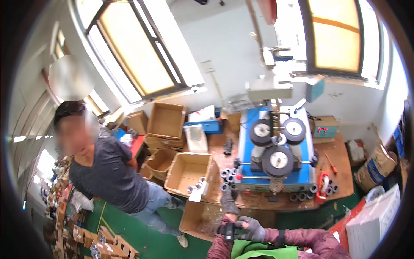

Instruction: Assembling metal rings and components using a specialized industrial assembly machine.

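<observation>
My left hand (229, 201), in a grey glove, reaches over the table's front edge beside several small grey metal rings (227, 174). Its fingertips blend with the rings, so their grip is unclear. A black box-shaped device (229, 232) sits on my left wrist. My right hand (252, 230), also grey-gloved with bare skin at the thumb, is closed against that device from the right. Ahead stands a blue bench machine (249, 142) with three dark wheels with pale hubs, the nearest wheel (277, 161) lowest. Another small ring (279, 139) sits between the wheels.
Left of the rings an open carton (187, 170) holds a few more rings; another carton (196, 218) stands below. A person (114, 168) stands at the left. More rings (302, 196), a red tool (321, 187) and an orange-handled screwdriver (332, 164) lie on the wooden table (340, 151).
</observation>
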Available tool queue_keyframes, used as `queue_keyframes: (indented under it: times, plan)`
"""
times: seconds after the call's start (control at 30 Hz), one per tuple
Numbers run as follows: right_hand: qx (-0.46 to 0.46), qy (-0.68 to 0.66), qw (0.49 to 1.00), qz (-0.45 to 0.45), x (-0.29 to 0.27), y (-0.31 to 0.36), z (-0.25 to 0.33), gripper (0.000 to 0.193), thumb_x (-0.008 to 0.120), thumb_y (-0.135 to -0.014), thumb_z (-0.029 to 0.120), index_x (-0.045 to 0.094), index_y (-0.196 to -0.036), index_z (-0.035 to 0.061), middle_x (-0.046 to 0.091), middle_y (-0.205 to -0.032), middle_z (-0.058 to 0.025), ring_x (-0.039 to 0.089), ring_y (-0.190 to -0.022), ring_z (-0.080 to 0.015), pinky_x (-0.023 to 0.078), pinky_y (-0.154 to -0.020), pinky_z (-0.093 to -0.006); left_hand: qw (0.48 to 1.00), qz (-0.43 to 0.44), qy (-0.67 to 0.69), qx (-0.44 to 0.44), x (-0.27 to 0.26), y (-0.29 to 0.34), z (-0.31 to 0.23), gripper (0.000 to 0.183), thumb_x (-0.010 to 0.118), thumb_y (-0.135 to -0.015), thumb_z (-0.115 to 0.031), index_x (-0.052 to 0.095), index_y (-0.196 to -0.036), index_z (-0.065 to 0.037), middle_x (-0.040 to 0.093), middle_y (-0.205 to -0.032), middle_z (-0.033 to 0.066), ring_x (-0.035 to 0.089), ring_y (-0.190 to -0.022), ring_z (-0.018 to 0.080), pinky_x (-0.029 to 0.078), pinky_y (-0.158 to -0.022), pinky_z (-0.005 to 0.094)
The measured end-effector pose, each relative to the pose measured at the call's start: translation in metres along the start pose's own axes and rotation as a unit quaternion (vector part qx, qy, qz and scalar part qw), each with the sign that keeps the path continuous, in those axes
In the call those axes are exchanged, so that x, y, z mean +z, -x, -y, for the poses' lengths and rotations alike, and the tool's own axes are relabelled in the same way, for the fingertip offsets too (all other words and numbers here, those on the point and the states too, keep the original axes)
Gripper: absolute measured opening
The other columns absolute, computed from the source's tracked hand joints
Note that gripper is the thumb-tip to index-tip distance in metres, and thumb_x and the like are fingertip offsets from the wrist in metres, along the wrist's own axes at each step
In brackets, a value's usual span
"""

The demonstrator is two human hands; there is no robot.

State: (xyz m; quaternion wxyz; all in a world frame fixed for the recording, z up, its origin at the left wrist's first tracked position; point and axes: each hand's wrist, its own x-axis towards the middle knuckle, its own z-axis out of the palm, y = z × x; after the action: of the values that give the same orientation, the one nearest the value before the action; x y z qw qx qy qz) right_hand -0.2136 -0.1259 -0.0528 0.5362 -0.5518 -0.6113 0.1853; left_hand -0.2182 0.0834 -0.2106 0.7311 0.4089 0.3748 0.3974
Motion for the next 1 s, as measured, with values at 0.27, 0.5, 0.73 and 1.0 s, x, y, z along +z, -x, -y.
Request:
queue_keyframes:
  times: [0.27, 0.5, 0.73, 1.0]
  plan:
    - [0.038, -0.004, 0.999, -0.005, -0.007, 0.006, 0.004, 0.044, 0.07, -0.066, 0.036, 0.052, -0.093, 0.0068, 0.052, -0.085, -0.0123, 0.054, -0.076, -0.03, 0.045, -0.066, -0.036, 0.943, 0.031, -0.303, 0.134, 0.059, 0.079, -0.055, 0.022, 0.049, -0.085, -0.019, 0.057, -0.078, 0.001, 0.059, -0.068, 0.0043, 0.053, -0.063, 0.0121, 0.043, -0.061, 0.0251]
    - [0.019, -0.02, 0.984, 0.174, -0.048, 0.007, 0.001, 0.041, 0.067, -0.072, 0.032, 0.055, -0.103, 0.0081, 0.056, -0.092, -0.0121, 0.055, -0.088, -0.0273, 0.045, -0.076, -0.0334, 0.991, 0.086, 0.054, -0.084, 0.037, 0.094, -0.079, 0.019, 0.051, -0.084, -0.018, 0.056, -0.084, 0.001, 0.06, -0.08, 0.0088, 0.058, -0.074, 0.0185, 0.049, -0.067, 0.0298]
    - [0.154, -0.064, 0.984, 0.066, -0.121, -0.05, 0.043, 0.032, 0.062, -0.072, 0.013, 0.057, -0.103, 0.0067, 0.057, -0.079, -0.0111, 0.059, -0.075, -0.0248, 0.048, -0.067, -0.0323, 0.958, 0.189, -0.196, 0.089, 0.03, 0.071, -0.218, 0.015, 0.05, -0.084, -0.017, 0.056, -0.086, -0.003, 0.058, -0.079, 0.0087, 0.057, -0.079, 0.0216, 0.046, -0.067, 0.0324]
    - [-0.18, 0.058, 0.968, 0.167, 0.009, -0.068, 0.08, 0.04, 0.065, -0.07, 0.025, 0.055, -0.106, 0.01, 0.05, -0.061, -0.0044, 0.051, -0.059, -0.0234, 0.041, -0.057, -0.0364, 0.917, -0.122, 0.36, -0.122, -0.031, 0.049, -0.198, 0.012, 0.048, -0.083, -0.02, 0.055, -0.081, -0.011, 0.052, -0.067, 0.0023, 0.051, -0.066, 0.0199, 0.044, -0.068, 0.0358]
